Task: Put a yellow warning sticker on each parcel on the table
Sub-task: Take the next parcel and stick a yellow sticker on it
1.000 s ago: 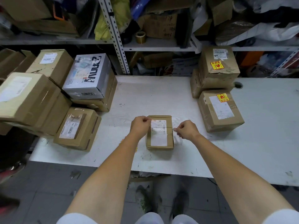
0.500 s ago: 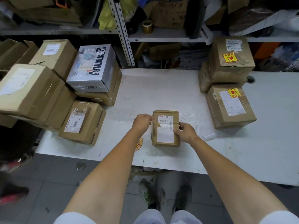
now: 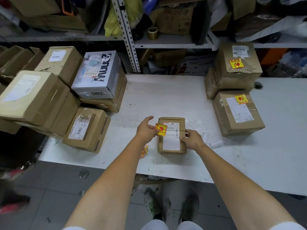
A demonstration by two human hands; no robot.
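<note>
Nearest me, spare stickers point(image 3: 144, 151) lie on the table point(image 3: 166, 97), just left of the small parcel point(image 3: 172, 143). My left hand point(image 3: 146, 130) pinches a yellow sticker point(image 3: 161, 129) by its left edge, thumb and fingertips closed on it. The sticker sits over the parcel's far left corner, and I can't tell whether it is stuck down yet. My right hand point(image 3: 191, 140) has its fingers curled onto the parcel's right edge, steadying it. So I'd call this one half done.

Further out on the right, the nearer right parcel point(image 3: 232, 123) and the far right parcel point(image 3: 239, 77) each carry a yellow label, so those are finished. On the left, the brown box point(image 3: 86, 128), the white box point(image 3: 98, 75) and the pile around them show no yellow that I can see. By my reckoning most of the job is left.
</note>
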